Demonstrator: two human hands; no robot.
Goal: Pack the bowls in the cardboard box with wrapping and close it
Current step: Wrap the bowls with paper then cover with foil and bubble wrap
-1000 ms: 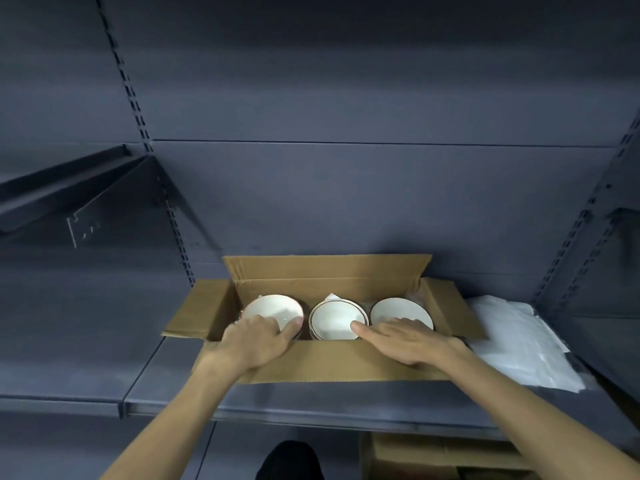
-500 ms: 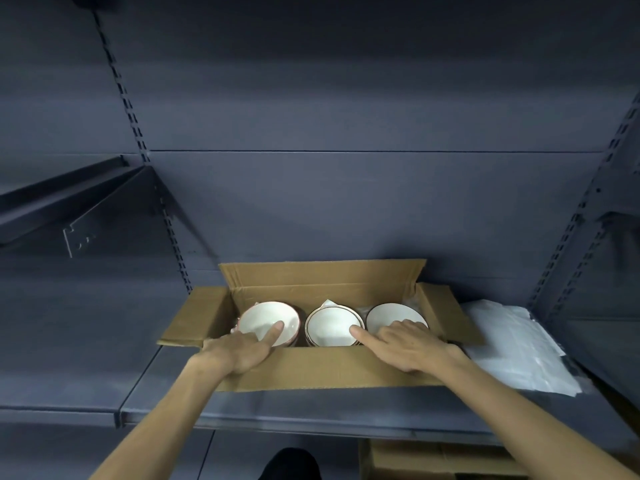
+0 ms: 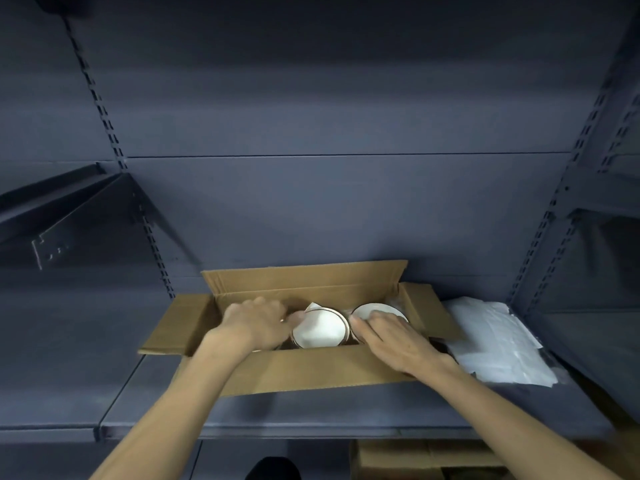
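While the fingers of the right hand lie flat and loosely spread over the near rim of the right bowl, gripping nothing, the left hand curls down over the leftmost bowl, hiding it; whether those fingers have closed on it cannot be told. Between the hands, the tilted middle bowl leans on white wrapping. All sit inside the open cardboard box on a grey shelf, flaps spread. Glazed and thin-rimmed, the bowls look rigid, slippery and chip-prone, probably best taken by cupping the sides. Spare wrapping sheets lie just beside the box, to its right.
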